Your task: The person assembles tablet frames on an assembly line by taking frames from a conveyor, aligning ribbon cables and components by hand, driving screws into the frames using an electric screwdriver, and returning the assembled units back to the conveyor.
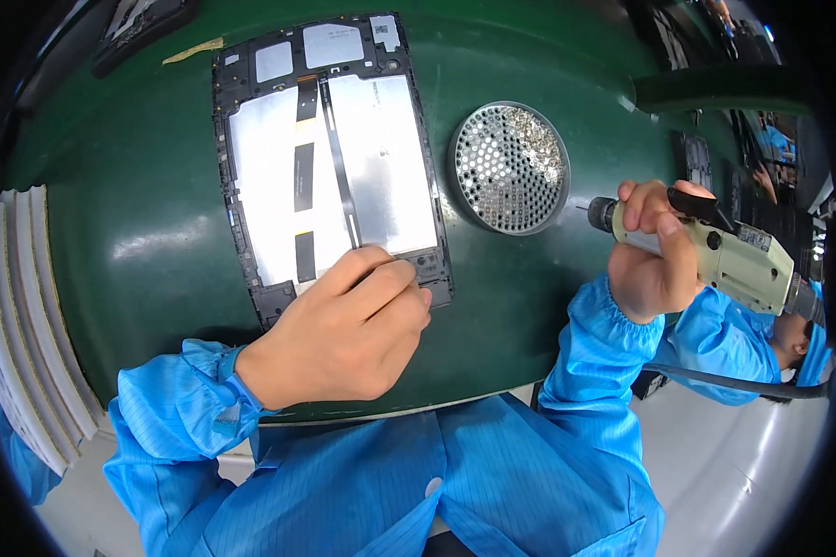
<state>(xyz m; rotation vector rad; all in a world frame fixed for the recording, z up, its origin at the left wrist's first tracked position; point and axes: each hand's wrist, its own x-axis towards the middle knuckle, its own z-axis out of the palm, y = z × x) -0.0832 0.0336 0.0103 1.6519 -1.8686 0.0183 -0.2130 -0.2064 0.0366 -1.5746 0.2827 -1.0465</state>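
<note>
A tablet-sized device, with silvery panels in a black frame, lies on the green bench in front of me. My left hand rests over its near edge, fingers curled and pressed together; what they may pinch is hidden beneath them. A narrow dark strip runs down the device and ends at those fingertips. Wrapped round a pale green electric screwdriver, my right hand is raised at the right. The tool's thin bit points left, toward a round screw tray, apart from it.
Small metal screws are heaped in the tray's far right part. White boards stand stacked at the left edge. A yellowish strip and a dark device lie at the far left. Another person in a blue sleeve sits at right.
</note>
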